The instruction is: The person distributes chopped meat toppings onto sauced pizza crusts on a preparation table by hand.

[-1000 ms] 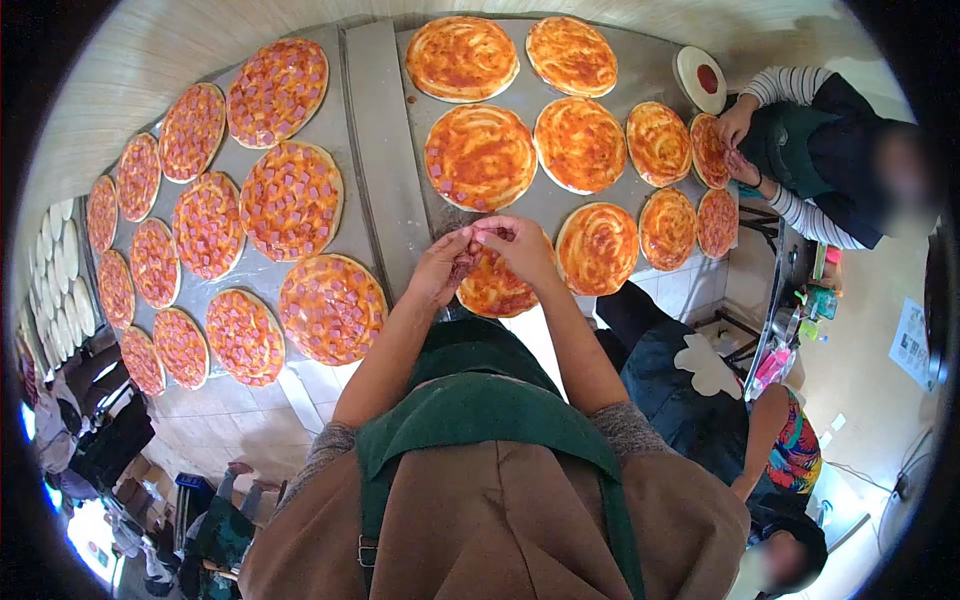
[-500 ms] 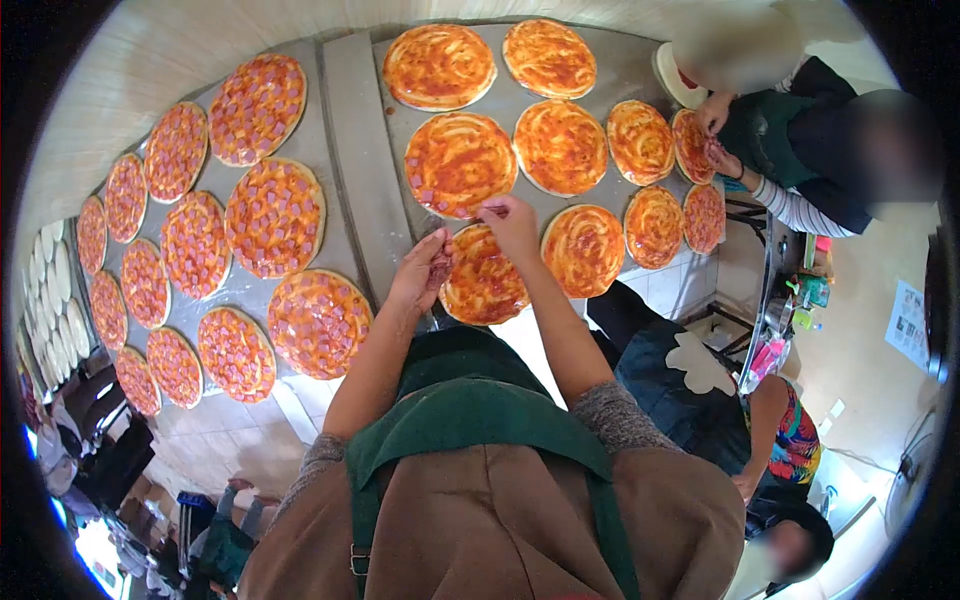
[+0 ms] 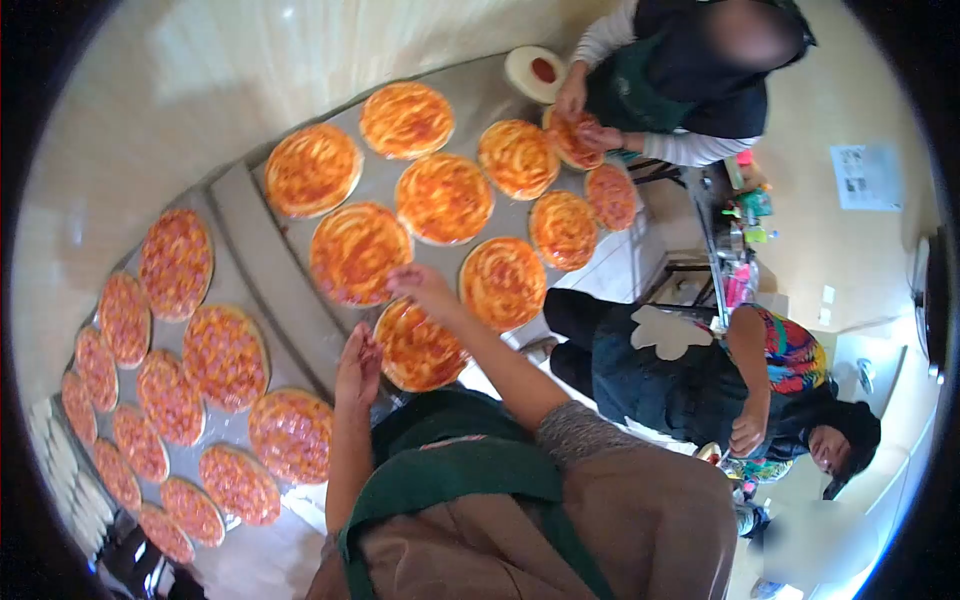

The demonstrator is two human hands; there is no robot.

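My left hand is cupped, fingers curled round a small heap of pinkish diced ham. It hovers beside the near sauced pizza base. My right hand reaches over the right edge of another sauced pizza base, fingertips pinched together; what lies between them is too small to make out. Red sauce in swirls covers both bases, and a few ham bits seem to lie on the one under my right hand.
Several ham-topped pizzas lie on the left part of the metal table, past a raised seam. More sauced bases lie to the right. One co-worker handles a pizza at the far end; another person stands at right.
The view has turned and shifted, so the table now sits lower left. My hands stay near the same two bases. The person at right now shows more fully, one arm bent.
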